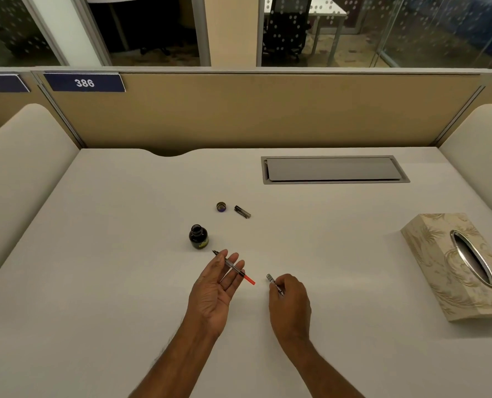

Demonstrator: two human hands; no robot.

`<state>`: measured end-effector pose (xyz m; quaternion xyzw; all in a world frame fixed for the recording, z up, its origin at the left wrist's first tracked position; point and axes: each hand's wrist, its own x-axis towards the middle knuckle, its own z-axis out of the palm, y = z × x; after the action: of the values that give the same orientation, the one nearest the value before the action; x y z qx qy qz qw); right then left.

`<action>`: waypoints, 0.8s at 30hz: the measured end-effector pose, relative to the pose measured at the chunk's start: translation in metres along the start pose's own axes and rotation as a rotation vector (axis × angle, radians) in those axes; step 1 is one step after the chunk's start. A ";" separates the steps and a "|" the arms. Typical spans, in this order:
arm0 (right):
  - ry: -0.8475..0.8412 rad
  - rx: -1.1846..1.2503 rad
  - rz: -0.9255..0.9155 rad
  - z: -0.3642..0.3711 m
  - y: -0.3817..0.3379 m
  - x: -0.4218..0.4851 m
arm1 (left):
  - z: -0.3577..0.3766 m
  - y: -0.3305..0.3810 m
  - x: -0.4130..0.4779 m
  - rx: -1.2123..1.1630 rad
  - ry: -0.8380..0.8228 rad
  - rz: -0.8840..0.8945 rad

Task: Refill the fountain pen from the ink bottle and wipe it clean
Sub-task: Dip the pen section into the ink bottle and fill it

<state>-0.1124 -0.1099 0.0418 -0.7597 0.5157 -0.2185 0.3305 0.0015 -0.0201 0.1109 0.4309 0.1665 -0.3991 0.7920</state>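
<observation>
An uncapped dark ink bottle stands upright on the white desk. Behind it lie its round cap and the pen cap. My left hand is palm up just right of the bottle, with the pen's nib section and red-ended converter resting across its loosely spread fingers, nib toward the bottle. My right hand, a little to the right, is closed around the pen barrel, whose end sticks out toward the left hand. The two pen parts are apart.
A patterned tissue box sits at the desk's right edge. A grey cable hatch is set into the desk at the back right. A tan partition closes off the far side, with padded dividers left and right.
</observation>
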 end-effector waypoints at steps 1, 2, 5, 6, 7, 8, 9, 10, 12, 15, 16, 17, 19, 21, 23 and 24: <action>0.004 -0.039 -0.017 0.001 0.002 0.000 | -0.001 -0.001 0.000 -0.001 0.000 -0.004; 0.009 -0.067 -0.030 0.003 0.003 0.001 | -0.001 -0.001 0.000 -0.003 0.000 -0.006; 0.012 -0.122 -0.056 0.006 0.006 0.002 | -0.001 -0.001 0.000 -0.006 0.002 -0.011; 0.010 -0.136 -0.066 0.008 0.007 0.003 | -0.001 -0.001 0.000 -0.005 0.002 -0.011; 0.008 -0.147 -0.074 0.009 0.008 0.003 | -0.002 0.000 0.000 -0.005 0.002 -0.011; 0.002 -0.156 -0.078 0.010 0.009 0.003 | -0.002 0.000 -0.001 -0.004 0.001 -0.011; -0.004 -0.164 -0.084 0.011 0.011 0.003 | -0.002 0.001 -0.001 -0.003 0.000 -0.012; -0.009 -0.174 -0.091 0.013 0.012 0.004 | -0.002 0.001 -0.001 -0.004 -0.001 -0.014; -0.021 -0.191 -0.096 0.014 0.013 0.004 | -0.001 0.002 -0.002 -0.004 -0.005 -0.014; -0.029 -0.202 -0.098 0.015 0.012 0.005 | 0.000 0.002 -0.003 -0.001 -0.006 -0.015; -0.029 -0.197 -0.100 0.014 0.011 0.005 | 0.000 0.003 -0.003 -0.002 -0.006 -0.017; -0.031 -0.191 -0.101 0.014 0.011 0.005 | 0.000 0.003 -0.004 -0.006 -0.007 -0.020; -0.040 -0.175 -0.091 0.014 0.012 0.005 | 0.001 0.003 -0.005 -0.014 -0.008 -0.021; -0.054 -0.151 -0.082 0.013 0.014 0.006 | 0.001 0.004 -0.007 -0.015 -0.011 -0.018; -0.060 -0.131 -0.084 0.012 0.016 0.006 | 0.001 0.004 -0.008 -0.014 -0.013 -0.017; -0.061 -0.122 -0.086 0.011 0.016 0.006 | 0.001 0.004 -0.008 -0.015 -0.014 -0.017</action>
<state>-0.1129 -0.1160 0.0223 -0.8063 0.4845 -0.1774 0.2892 -0.0003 -0.0155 0.1189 0.4207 0.1678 -0.4077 0.7929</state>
